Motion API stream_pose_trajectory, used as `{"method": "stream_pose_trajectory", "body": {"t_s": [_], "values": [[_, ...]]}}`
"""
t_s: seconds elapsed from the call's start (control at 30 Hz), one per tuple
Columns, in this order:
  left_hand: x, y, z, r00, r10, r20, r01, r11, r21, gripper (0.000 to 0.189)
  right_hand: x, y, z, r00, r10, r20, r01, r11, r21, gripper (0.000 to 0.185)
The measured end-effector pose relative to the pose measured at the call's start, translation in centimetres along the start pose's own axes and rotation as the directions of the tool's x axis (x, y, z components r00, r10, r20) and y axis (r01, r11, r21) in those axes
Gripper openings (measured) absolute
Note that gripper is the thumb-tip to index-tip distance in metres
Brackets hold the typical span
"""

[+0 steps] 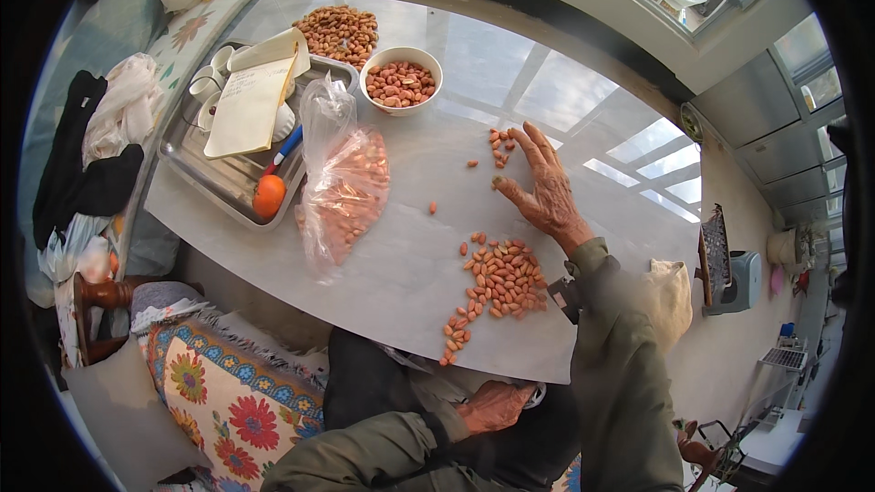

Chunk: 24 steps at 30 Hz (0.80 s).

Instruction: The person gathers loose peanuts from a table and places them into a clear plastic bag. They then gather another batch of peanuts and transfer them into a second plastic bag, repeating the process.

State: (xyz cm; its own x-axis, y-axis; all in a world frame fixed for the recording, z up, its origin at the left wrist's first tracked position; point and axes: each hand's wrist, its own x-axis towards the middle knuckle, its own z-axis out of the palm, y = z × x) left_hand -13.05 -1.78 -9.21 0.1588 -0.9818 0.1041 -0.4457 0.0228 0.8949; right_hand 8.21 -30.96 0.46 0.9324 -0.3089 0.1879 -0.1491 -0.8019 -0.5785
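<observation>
My right hand (pixel 543 188) is over the grey table (pixel 424 253) with its fingers apart and nothing held. Its fingertips are beside a small cluster of shelled peanut kernels (pixel 501 147). A larger spread of reddish peanut kernels (pixel 509 277) lies between that hand and the table's near edge. One stray kernel (pixel 433 208) rests apart to the left. Low at my lap, below the table edge, my left hand (pixel 497 406) has curled fingers against a shiny rounded thing (pixel 538 395), mostly hidden; whether it grips this is unclear.
A clear plastic bag of peanut kernels (pixel 352 191) stands beside a metal tray (pixel 225 201) holding cups, a notepad (pixel 249 106), a red-and-blue pen and a persimmon (pixel 269 196). Behind are a white bowl of kernels (pixel 401 82) and a peanut pile (pixel 340 33). A dark flat object (pixel 564 299) lies by my right sleeve.
</observation>
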Motion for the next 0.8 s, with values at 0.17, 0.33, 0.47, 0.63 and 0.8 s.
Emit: {"method": "stream_pose_trajectory", "body": {"t_s": [0.17,0.33,0.47,0.63,0.8], "values": [[-0.3,0.4,-0.1,0.997,-0.068,0.03,0.071,0.994,-0.082,0.053,2.9,0.1,1.7,0.993,-0.1,0.069,0.101,0.995,-0.003,0.086],[-0.2,0.2,-0.2,1.0,0.0,-0.031,-0.002,0.996,-0.085,0.064,2.7,-2.6,3.3,0.929,-0.296,0.221,0.285,0.955,0.081,0.08],[-0.6,-0.3,0.5,0.987,-0.08,0.142,0.092,0.992,-0.083,0.064,1.7,-4.8,4.2,0.875,-0.418,0.245,0.392,0.908,0.151,0.072],[-0.9,-0.4,0.7,1.0,0.001,0.017,0.0,0.998,-0.057,0.059,1.0,-6.9,5.3,0.794,-0.533,0.294,0.506,0.846,0.166,0.072],[-0.4,0.2,-0.3,0.997,-0.062,0.054,0.067,0.993,-0.092,0.055,-0.3,-8.3,6.3,0.72,-0.596,0.355,0.559,0.802,0.212,0.071]]}}
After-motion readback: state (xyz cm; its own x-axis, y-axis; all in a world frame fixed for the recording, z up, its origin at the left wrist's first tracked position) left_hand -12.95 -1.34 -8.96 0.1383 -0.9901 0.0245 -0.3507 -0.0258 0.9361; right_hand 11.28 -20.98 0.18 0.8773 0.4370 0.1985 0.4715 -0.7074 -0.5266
